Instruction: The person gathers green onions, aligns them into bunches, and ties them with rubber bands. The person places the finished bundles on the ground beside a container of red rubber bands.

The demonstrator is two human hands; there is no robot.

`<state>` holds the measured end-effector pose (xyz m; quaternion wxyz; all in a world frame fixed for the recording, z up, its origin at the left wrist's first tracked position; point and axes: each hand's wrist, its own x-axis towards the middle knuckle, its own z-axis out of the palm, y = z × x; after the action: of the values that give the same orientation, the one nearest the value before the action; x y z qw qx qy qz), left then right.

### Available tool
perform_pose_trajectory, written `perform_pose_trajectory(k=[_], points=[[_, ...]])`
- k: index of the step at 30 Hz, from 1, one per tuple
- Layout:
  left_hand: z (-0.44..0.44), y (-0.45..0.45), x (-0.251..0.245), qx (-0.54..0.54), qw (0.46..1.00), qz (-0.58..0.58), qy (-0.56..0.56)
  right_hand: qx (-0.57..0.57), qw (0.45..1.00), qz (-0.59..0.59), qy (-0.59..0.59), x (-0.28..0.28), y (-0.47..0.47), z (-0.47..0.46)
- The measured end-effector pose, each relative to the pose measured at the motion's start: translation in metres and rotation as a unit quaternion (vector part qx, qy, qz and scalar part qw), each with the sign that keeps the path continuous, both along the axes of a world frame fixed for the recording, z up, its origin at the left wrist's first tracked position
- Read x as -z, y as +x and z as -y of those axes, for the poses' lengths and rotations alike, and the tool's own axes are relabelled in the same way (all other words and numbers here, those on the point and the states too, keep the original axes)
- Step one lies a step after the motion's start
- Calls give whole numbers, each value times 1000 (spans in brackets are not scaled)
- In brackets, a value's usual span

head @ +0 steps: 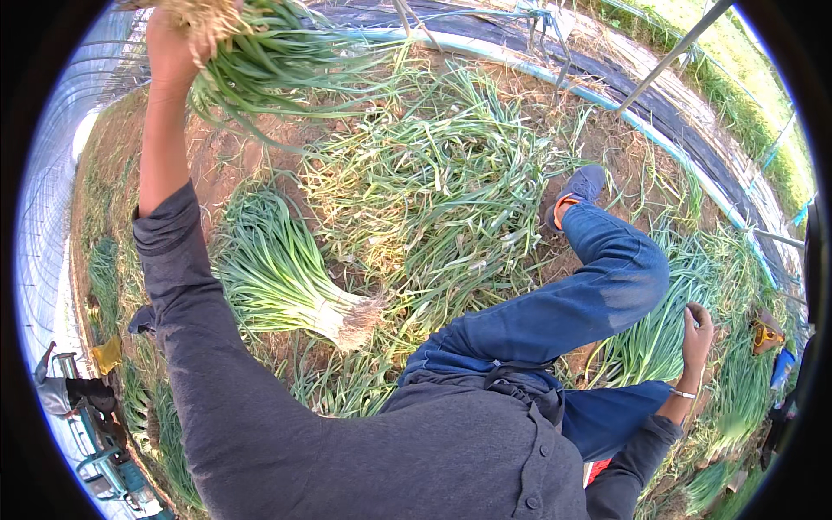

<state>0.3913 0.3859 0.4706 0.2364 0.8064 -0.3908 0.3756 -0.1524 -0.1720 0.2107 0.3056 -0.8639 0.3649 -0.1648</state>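
Observation:
My left hand [174, 49] is raised at the upper left, gripping a bunch of long green scallions [273, 65] near its straw-coloured root end. The bunch's leaves trail to the right, and the grip is partly cut off by the picture's rim. Below lies a second scallion bunch [286, 266] on the ground, its pale stems and roots pointing right. My right hand [697, 341], with a band at the wrist, appears empty, its fingers loosely curled. Beside it and beyond my bent knee lie more scallions [650, 331].
Loose green and yellowed leaves [429, 175] cover the soil before me. My shoe [578, 188] stands at their edge. A pale-blue pipe [656, 136] curves behind, with a slanting metal pole [676, 55]. Teal frames [107, 455] and a person [65, 393] are at far left.

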Motion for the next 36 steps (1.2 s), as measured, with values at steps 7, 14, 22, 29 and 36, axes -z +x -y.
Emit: perform_pose_trajectory(k=[7,14,22,29,36], points=[[-85,5,175,-18,931,-21,363,-74,992,-99,-8,20,29,-39],[-140,-136,454,40,812,-284,508,-44,971,-224,71,55,19,-66],[-123,-121,530,8,660,-389,642,-34,943,-315,100,82,8,-83],[-60,-60,502,-218,418,-882,-20,-89,956,-265,83,114,-3,-82],[26,-21,536,-266,414,-813,-310,-151,944,-267,118,132,-5,-90]])
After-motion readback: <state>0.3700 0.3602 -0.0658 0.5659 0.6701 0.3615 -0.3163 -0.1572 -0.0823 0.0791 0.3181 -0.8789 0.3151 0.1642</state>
